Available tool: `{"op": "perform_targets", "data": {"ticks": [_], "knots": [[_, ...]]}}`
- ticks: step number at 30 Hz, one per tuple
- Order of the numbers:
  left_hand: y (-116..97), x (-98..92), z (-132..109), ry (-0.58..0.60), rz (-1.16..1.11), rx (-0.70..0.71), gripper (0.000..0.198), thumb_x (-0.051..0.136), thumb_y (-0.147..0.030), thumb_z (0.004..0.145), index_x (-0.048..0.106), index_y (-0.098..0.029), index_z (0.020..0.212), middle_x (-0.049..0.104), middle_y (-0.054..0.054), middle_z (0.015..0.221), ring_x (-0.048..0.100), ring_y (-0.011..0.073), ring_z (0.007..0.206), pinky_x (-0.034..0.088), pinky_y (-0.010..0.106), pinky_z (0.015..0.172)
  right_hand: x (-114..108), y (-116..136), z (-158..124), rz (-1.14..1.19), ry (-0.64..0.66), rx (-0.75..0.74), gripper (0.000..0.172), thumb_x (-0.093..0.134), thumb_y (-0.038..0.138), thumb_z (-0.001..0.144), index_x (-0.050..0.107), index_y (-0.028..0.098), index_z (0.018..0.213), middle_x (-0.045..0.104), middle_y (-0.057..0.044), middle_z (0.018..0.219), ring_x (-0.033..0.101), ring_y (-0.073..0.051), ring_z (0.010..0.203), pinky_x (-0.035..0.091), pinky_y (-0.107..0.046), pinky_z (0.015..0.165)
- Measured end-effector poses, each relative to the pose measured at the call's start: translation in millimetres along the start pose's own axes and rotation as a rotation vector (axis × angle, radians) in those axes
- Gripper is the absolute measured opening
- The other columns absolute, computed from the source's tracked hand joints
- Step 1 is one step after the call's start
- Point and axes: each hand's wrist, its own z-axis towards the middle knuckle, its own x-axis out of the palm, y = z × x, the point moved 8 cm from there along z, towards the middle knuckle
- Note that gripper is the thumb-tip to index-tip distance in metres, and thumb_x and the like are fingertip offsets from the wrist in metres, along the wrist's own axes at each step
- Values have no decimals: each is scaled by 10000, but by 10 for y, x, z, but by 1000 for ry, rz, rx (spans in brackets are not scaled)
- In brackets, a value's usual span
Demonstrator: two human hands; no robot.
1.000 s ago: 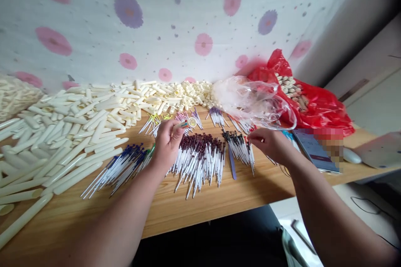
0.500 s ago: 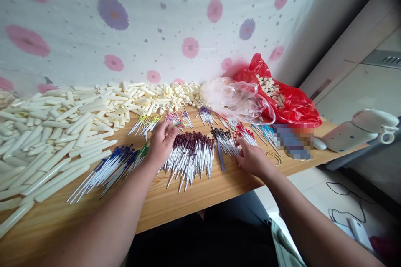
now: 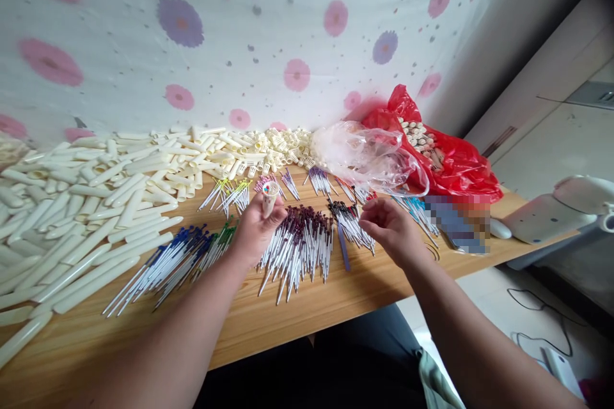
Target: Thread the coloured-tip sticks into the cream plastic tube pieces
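My left hand (image 3: pixel 256 230) is closed round a cream pen barrel (image 3: pixel 269 201) held upright, its open end facing me with small coloured tips inside. Just right of it lies a wide pile of maroon-tipped pen refills (image 3: pixel 300 243). My right hand (image 3: pixel 391 230) is pinched above the black-tipped refills (image 3: pixel 352 223). A thin dark-tipped refill (image 3: pixel 355 197) stands up at its fingertips, its lower part hard to make out. Blue-tipped refills (image 3: pixel 170 262) and green-tipped refills (image 3: pixel 218 243) lie left of my left hand. Beyond it are yellow-tipped refills (image 3: pixel 230 195).
Cream pen barrels (image 3: pixel 110 198) cover the table's left and back. A clear plastic bag (image 3: pixel 369 150) and a red bag (image 3: pixel 460 169) of cream pieces stand back right. Nearby are a blurred-out flat object (image 3: pixel 458 223), a white bottle (image 3: pixel 542 211) and a purple strip (image 3: pixel 343 246).
My left hand has tilted the barrel upright, so its open end with coloured tips shows. My right hand has risen off the red and black refills, fingers pinched. The view has shifted slightly.
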Motion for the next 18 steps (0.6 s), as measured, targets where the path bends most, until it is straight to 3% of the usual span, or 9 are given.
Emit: {"op": "perform_targets", "data": {"ticks": [4,10,14,18], "knots": [[-48,137,-46,108,-47,-61,323,714,-465,677,604,-164,714,533,-18,623,474,96,556,390,236,541,379,304,126,362,4,-166,267,703,272,671,507,207,840,588,24,675,522,-93,588,431,-230,539],[-74,192,-95,169,-157,-134,307,728,-432,661,673,-161,792,625,26,706,506,105,589,361,223,501,992,609,311,540,241,-211,299,717,230,677,539,215,917,584,47,672,535,-70,584,452,-204,539],[-90,132,-82,93,-216,-147,251,721,-391,665,649,-154,702,604,6,620,467,86,525,328,220,480,1223,667,397,592,355,-190,260,701,237,708,590,228,942,574,55,678,542,-67,543,469,-222,512],[-59,93,-80,61,-244,-189,252,680,-391,692,620,-148,718,599,7,592,411,70,472,292,215,455,1315,614,432,587,415,-159,161,672,264,749,649,207,898,601,38,652,579,-91,537,496,-267,531]]}}
